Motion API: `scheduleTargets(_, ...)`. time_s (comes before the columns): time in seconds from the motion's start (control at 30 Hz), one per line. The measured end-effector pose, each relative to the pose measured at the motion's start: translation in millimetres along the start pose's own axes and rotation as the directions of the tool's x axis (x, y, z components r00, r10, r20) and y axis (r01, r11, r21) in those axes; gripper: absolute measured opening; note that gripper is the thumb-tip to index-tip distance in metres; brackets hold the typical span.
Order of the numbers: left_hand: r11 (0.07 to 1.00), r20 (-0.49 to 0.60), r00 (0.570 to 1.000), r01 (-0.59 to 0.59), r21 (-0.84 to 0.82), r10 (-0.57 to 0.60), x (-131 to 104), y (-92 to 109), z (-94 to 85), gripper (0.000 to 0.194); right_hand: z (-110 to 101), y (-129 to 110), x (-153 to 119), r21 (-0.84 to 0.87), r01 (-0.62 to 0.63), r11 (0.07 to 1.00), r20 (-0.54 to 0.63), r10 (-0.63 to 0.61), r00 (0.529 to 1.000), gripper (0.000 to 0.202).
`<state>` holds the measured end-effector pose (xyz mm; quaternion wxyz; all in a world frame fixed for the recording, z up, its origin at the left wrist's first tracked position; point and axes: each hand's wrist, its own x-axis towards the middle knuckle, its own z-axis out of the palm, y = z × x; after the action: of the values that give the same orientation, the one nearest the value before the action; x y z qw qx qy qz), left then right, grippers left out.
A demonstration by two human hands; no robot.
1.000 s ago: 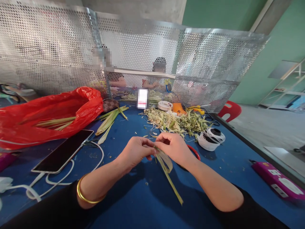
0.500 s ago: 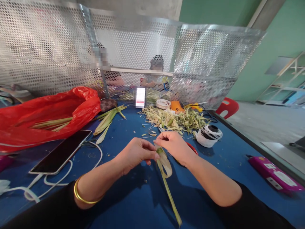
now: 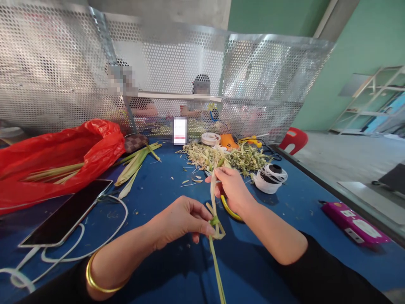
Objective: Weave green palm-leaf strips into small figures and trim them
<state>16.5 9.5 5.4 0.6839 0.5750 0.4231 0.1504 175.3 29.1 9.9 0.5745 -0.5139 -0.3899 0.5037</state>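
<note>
My left hand [image 3: 191,219] pinches a folded pale-green leaf strip [image 3: 217,270] at a small looped crossing. From there its long stalk runs down toward the near edge. Above, the strip's flat upper end [image 3: 213,190] is stretched upright, gripped between the thumb and fingers of my right hand [image 3: 232,185]. Beneath my right wrist lies a curved yellow handle [image 3: 230,210], probably of scissors; the hand hides most of it. A heap of leaf scraps [image 3: 228,157] sits just beyond both hands, and a spool of white cord [image 3: 270,179] stands to the right.
On the left are a red plastic bag [image 3: 104,141] with stalks, loose leaves [image 3: 134,166], a tablet-like device [image 3: 68,215] and a white cable [image 3: 125,211]. A purple pack [image 3: 354,226] lies right. A perforated metal screen [image 3: 177,59] stands behind, with people beyond it.
My right hand has moved up and away from my left, drawing the leaf's end taut. The leaf's broad loop has become a small crossed one. The view has shifted slightly right.
</note>
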Motion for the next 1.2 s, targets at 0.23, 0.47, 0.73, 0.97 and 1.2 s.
scheduleTargets(0.23, 0.997, 0.048, 0.998, -0.048, 0.06, 0.045, -2.3, 7.9, -0.4, 0.013, -1.7, -3.0, 6.8, 0.146, 0.069, 0.987, -0.136, -0.049, 0.99, 0.022)
scheduleTargets(0.47, 0.98, -0.111, 0.991, -0.099, -0.172, 0.081, -0.7, 10.2, 0.5, 0.008, -9.2, -3.5, 9.8, -0.157, 0.319, 0.935, -0.009, -0.325, 0.946, 0.029)
scheduleTargets(0.73, 0.918, -0.287, 0.94, -0.271, -0.29, 0.187, 5.0, 6.7, -11.3, 0.01, -11.9, -13.3, -3.6, -0.439, 0.031, 0.898, 0.342, 0.135, 0.93, 0.046)
scheduleTargets(0.97, 0.907, -0.268, 0.946, -0.267, -0.324, 0.183, 5.4, 5.7, -11.3, 0.013, 2.2, 1.9, -11.1, -0.245, 0.088, 0.965, 0.174, -0.045, 0.984, 0.032)
scheduleTargets(1.2, 0.853, -0.336, 0.936, -0.261, -0.452, 0.107, 4.3, 10.2, -13.1, 0.01, -0.2, 10.9, 3.8, -0.168, 0.086, 0.982, 0.163, -0.058, 0.985, 0.032)
